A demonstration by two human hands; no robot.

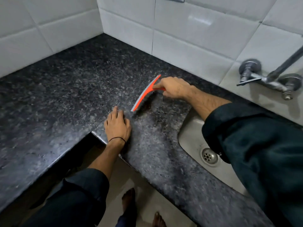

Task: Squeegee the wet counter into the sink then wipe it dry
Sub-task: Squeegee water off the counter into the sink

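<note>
An orange squeegee (145, 93) with a grey blade lies tilted on the dark speckled granite counter (65, 89), a little left of the steel sink (193, 145). My right hand (174, 87) grips its orange handle from the right. My left hand (117, 124) rests flat on the counter near the inner corner of the L-shaped front edge, just below the blade's lower end, fingers together and holding nothing. No cloth is in view.
White tiled walls (131, 27) close off the counter at the back and left. A chrome wall tap (268, 77) sticks out above the sink, whose drain (209, 156) shows beside my right sleeve. My bare feet (129, 202) stand on the floor below.
</note>
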